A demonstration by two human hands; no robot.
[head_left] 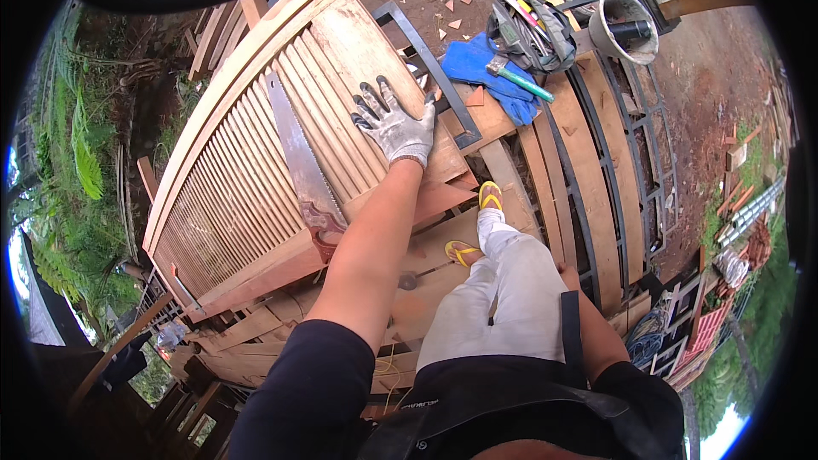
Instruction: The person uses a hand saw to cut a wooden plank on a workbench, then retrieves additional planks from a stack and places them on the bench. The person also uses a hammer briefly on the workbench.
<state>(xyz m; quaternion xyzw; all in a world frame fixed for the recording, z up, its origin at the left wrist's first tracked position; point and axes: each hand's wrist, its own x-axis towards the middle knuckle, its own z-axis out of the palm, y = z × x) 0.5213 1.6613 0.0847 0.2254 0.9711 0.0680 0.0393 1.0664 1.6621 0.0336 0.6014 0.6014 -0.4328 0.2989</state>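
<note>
My left hand, in a pale glove with dark fingertips, rests flat with fingers spread on a broad wooden board. That board is part of a slatted louvre panel. Across the slats, left of my left hand, lies a handsaw, its brown handle toward me. My right hand hangs beside my right leg; only a little of it shows and its fingers are hidden. Ahead to the right, a hammer with a teal handle lies on a blue cloth.
A grey tool bag and a bucket stand at the far right. A dark metal frame adjoins the panel. Planks and metal frames extend to the right. Underfoot are loose boards; plants grow at the left.
</note>
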